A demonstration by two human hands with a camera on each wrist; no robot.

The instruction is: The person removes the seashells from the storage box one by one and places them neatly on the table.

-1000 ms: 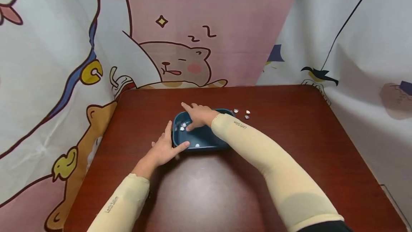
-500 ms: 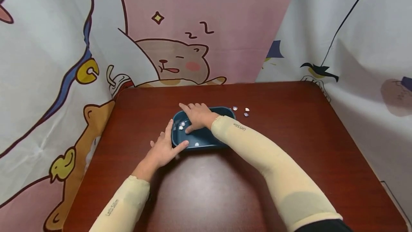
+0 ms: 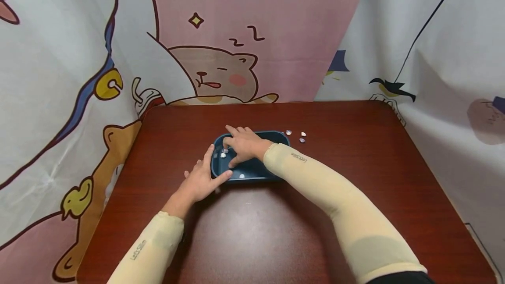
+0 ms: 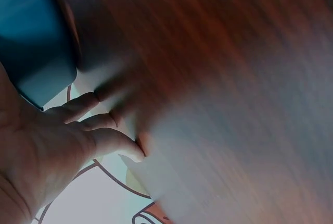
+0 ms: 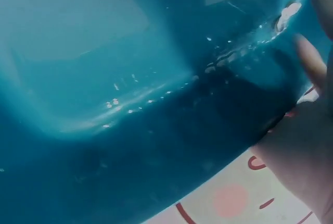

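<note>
A dark blue tray (image 3: 256,169) lies on the table. My left hand (image 3: 198,182) rests at its left end, with the thumb over the front rim and the other fingers spread; in the left wrist view, the fingers (image 4: 117,143) reach down by the table beside the tray wall. My right hand (image 3: 245,143) is inside the tray, its fingers bent loosely over small white shells (image 3: 223,155) near the left end. A further shell (image 3: 242,176) lies by the front wall. In the right wrist view, a shell (image 5: 285,16) is close to the fingertips, apart from them.
Several more small shells lie on the table behind the tray's right end, including a white one (image 3: 303,134) and a greyish one (image 3: 302,140). The reddish-brown table (image 3: 355,165) meets a printed cloth (image 3: 276,34) at the back and sides.
My right hand has shifted slightly right, and its index finger has bent down toward the shells at the tray's left end. The left hand stays at the tray's left end.
</note>
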